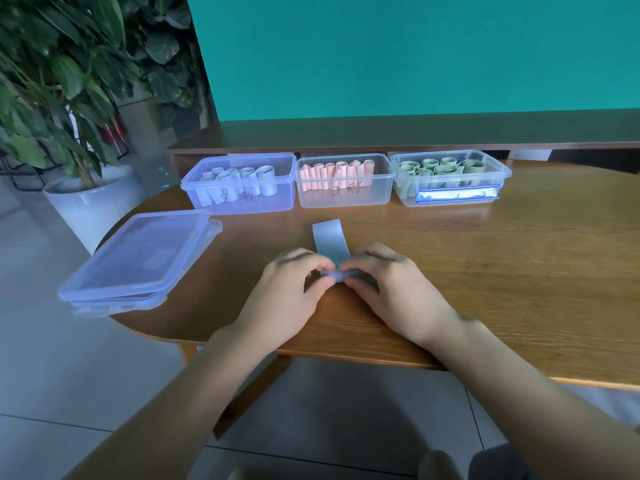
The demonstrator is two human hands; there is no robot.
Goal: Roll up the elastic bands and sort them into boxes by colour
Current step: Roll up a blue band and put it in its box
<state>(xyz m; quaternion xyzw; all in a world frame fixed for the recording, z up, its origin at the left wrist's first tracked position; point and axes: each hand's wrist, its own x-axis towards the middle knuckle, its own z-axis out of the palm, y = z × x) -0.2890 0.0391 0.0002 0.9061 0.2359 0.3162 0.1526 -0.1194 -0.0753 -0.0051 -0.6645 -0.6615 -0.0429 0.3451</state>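
Two bare forearms reach in from the lower edge of the picture, uncovered from elbow to wrist, with no sleeve on either. The left hand (289, 289) and the right hand (391, 289) are both ungloved, with short, plain fingernails and no ring, watch or bracelet. A strip of dark grey fabric, apparently the person's clothing, shows at the bottom right; its form cannot be made out.

Wooden table (519, 271), three clear boxes (345, 181) in a row, stacked lids (138, 261), blue band (329, 239)
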